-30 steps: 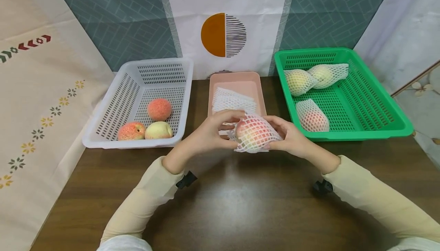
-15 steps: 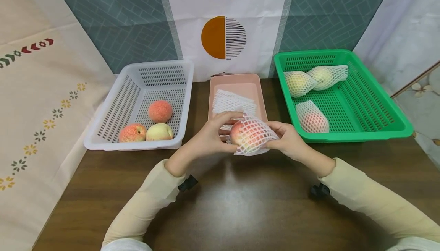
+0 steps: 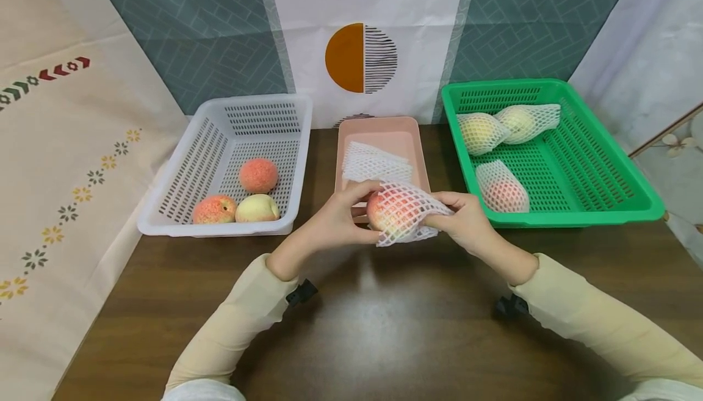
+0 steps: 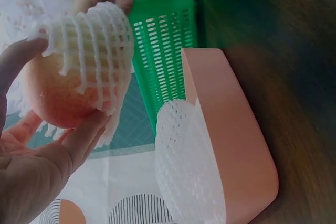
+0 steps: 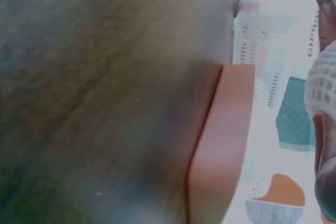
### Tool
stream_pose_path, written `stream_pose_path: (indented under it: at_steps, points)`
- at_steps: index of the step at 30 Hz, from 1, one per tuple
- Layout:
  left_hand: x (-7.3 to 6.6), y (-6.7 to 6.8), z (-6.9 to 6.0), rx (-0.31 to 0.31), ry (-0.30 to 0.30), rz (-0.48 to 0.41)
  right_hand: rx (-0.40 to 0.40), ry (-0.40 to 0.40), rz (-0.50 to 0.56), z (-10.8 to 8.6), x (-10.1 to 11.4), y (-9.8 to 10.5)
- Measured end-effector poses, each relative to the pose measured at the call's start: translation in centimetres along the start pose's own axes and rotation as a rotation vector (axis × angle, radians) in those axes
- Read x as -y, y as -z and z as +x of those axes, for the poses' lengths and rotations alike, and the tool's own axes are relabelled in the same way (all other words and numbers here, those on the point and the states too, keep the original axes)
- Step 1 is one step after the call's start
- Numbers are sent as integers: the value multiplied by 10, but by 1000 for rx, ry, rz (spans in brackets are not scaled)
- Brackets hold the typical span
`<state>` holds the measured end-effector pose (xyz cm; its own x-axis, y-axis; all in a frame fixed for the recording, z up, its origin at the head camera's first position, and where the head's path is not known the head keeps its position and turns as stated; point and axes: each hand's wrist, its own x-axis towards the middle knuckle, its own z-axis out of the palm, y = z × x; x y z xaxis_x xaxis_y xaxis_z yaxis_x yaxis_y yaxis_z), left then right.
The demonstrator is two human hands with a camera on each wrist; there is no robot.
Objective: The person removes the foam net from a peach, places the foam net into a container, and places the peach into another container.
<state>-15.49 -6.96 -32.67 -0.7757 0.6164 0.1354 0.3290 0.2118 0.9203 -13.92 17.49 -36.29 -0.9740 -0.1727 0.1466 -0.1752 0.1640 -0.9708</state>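
A red and yellow peach [image 3: 391, 213] sits partly inside a white foam net [image 3: 413, 202], its left side bare. The left hand [image 3: 342, 218] grips the peach from the left, thumb below and fingers above. From the right, the right hand [image 3: 464, 221] pinches the net's far end. In the left wrist view the net [image 4: 97, 51] covers the upper part of the peach [image 4: 63, 95], with the left hand's fingers curled about it. The right wrist view shows part of the net [image 5: 323, 82] at its right edge. More white nets [image 3: 378, 163] lie in a pink tray [image 3: 392, 125].
At left, a grey basket [image 3: 219, 228] holds a red peach [image 3: 259, 175], a red-yellow peach [image 3: 214, 209] and a pale peach [image 3: 257, 208]. A green basket [image 3: 576, 218] at right holds netted peaches [image 3: 502, 193]. Both baskets and the tray stand on a brown table [image 3: 373, 328].
The net's right end has been drawn out to the right by the right hand, and more of the peach's left side shows. The left hand keeps its grip on the peach.
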Motion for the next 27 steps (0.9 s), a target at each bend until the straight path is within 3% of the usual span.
stream_pose_path:
  at_steps: [5, 11, 20, 27]
  points:
    - [-1, 0, 0, -37, -14, -14, -26, -3, -75, 1, 9, 0]
    - [-5, 5, -3, -54, -24, -16, 2, -11, -209, 2, 21, 0]
    - [-10, 17, -9, -70, -33, 36, 106, 145, -315, 8, 38, 2]
    - [-18, 32, -9, -89, -95, 36, 97, 243, -424, 17, 62, 6]
